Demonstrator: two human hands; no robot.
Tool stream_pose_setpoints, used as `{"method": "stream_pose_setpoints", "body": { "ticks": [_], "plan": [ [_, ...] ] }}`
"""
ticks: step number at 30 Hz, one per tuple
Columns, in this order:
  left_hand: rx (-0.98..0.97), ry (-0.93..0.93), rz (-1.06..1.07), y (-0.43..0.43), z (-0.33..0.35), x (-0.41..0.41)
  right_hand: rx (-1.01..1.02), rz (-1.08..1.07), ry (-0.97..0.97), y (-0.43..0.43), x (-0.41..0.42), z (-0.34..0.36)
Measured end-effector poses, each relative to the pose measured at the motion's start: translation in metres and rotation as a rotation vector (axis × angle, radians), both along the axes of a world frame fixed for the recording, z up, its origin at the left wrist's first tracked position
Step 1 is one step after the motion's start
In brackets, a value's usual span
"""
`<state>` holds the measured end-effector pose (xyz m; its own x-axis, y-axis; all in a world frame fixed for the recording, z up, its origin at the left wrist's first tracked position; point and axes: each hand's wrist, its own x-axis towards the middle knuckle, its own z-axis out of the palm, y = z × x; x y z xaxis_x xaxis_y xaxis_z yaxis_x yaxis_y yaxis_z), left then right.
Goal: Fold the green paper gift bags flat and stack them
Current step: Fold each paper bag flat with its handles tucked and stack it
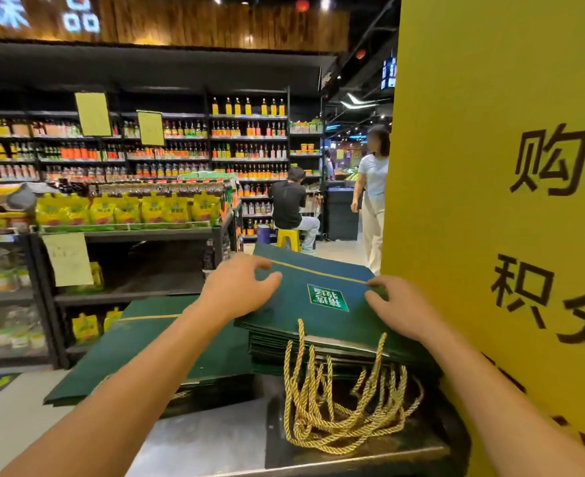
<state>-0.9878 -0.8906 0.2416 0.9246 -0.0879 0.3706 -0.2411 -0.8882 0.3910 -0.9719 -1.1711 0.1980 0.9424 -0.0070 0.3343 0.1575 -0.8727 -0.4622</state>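
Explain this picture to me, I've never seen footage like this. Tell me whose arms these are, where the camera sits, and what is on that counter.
There is no machine here. The two bare arms belong to a person, and the single camera is worn on that person's head, looking forward and down. So the left hand appears on the left and the right hand on the right. Both hold a flat dark green paper gift bag by its sides, fingers bent. It lies on top of a stack of folded green bags. Their twisted gold rope handles spill in a tangle onto the grey metal counter. A second pile of flat green bags lies to the left. A big yellow signboard stands on the right, and shop shelves of bottles fill the background.
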Motion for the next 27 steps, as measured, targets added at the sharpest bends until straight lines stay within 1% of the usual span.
{"method": "stream_pose_setpoints", "body": {
  "ticks": [2, 3, 6, 8, 9, 11, 13, 20, 27],
  "plan": [
    [0.141, -0.044, -0.077, -0.008, 0.012, 0.01, -0.003, 0.036, 0.018, 0.002, 0.006, 0.002],
    [0.207, -0.033, -0.144, -0.013, 0.017, 0.016, -0.011, 0.061, 0.044, 0.004, 0.008, 0.003],
    [0.43, 0.082, -0.279, -0.024, 0.02, 0.042, -0.072, 0.131, 0.151, 0.01, 0.022, 0.003],
    [0.561, 0.161, -0.279, -0.027, 0.009, 0.057, -0.116, 0.137, 0.231, 0.01, 0.03, -0.003],
    [0.595, 0.191, -0.274, -0.028, 0.001, 0.062, -0.13, 0.135, 0.257, 0.009, 0.034, -0.008],
    [0.639, 0.21, -0.269, -0.03, -0.017, 0.067, -0.156, 0.122, 0.294, 0.008, 0.038, -0.022],
    [0.663, 0.209, -0.252, -0.032, -0.034, 0.067, -0.184, 0.104, 0.282, 0.008, 0.04, -0.038],
    [0.631, 0.19, -0.217, -0.031, -0.056, 0.066, -0.229, 0.095, 0.238, 0.005, 0.049, -0.063],
    [0.596, 0.197, -0.218, -0.029, -0.065, 0.068, -0.267, 0.083, 0.249, 0.006, 0.049, -0.065]
  ]
}}
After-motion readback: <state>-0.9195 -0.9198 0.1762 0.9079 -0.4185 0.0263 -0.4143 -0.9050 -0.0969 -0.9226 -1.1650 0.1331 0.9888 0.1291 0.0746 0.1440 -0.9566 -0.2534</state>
